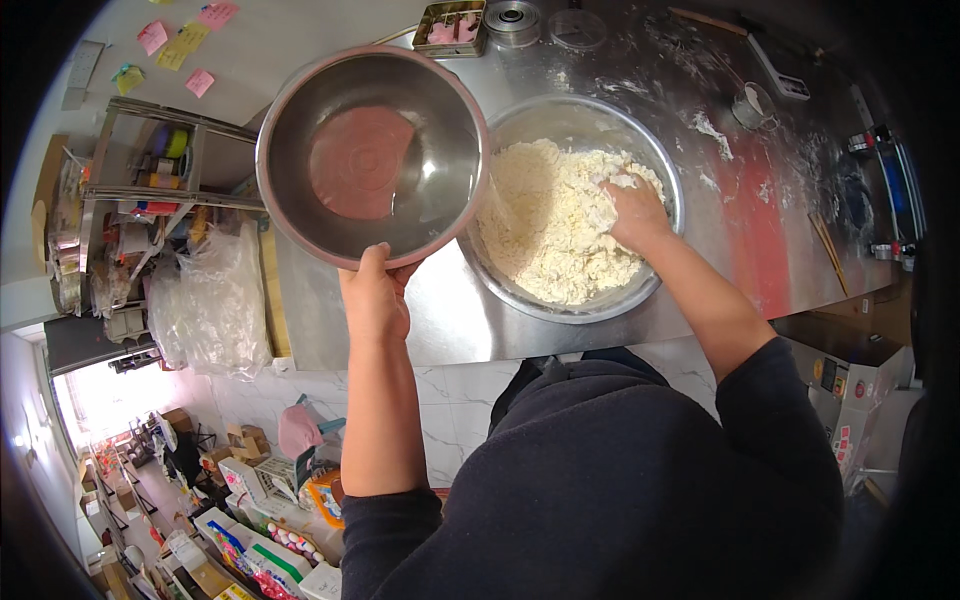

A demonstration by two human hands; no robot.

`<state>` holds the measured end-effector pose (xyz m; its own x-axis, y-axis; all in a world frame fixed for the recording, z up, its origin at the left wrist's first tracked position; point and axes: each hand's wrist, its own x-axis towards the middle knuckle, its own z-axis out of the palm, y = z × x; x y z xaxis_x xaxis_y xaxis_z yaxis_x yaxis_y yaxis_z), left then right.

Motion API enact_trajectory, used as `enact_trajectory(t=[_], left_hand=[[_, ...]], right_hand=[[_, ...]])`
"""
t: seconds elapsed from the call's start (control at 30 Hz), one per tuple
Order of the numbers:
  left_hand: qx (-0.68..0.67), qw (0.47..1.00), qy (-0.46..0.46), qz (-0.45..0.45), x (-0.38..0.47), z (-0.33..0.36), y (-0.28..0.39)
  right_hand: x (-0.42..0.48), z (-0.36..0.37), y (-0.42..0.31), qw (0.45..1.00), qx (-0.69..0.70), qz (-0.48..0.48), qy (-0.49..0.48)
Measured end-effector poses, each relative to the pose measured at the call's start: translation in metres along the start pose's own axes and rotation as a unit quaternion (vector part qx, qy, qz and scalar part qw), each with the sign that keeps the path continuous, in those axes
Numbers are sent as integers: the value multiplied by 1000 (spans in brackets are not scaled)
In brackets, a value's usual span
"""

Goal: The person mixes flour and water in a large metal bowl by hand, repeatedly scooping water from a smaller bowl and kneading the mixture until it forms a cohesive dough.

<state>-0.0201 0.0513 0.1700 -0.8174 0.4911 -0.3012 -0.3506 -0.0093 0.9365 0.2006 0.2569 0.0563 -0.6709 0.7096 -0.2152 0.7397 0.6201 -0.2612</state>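
Observation:
My left hand (377, 296) grips the near rim of a steel bowl (300, 217), thumb over the edge. Clear liquid (429, 169) lies in this bowl, which is tipped towards a larger metal basin (570, 309) on its right. A faint thin stream seems to fall from its right rim into the basin. Crumbly, pale yellow dough (559, 225) fills much of the basin. My right hand (637, 214) is at the dough's right side, its fingers coated in white, sticky dough. How far those fingers are curled is hidden.
The basin stands on a flour-dusted steel table (420, 330). At the back are a tin (450, 30) with pink contents and a round metal container (512, 22). A measuring cup (752, 105), scale (780, 67) and chopsticks (829, 251) lie right; plastic bags (217, 300) hang left.

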Motion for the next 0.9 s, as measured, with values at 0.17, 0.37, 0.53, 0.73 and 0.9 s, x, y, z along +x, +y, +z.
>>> enact_trajectory(t=[0.17,0.37,0.53,0.73,0.9], left_hand=[[-144,982,68,-102,24,-34,-19],[-241,954,121,-130,49,-79,-75],[-281,925,204,-157,55,-106,-125],[-351,899,195,-175,46,-120,-153],[-142,953,110,-244,0,-81,-155]], right_hand=[[-29,-7,-2,992,-18,-127,-15],[-34,-8,-5,905,-71,-285,-309],[-23,8,-10,895,-35,-248,-369],[-9,25,-15,916,195,-98,-338],[6,44,-47,879,401,246,-73]])
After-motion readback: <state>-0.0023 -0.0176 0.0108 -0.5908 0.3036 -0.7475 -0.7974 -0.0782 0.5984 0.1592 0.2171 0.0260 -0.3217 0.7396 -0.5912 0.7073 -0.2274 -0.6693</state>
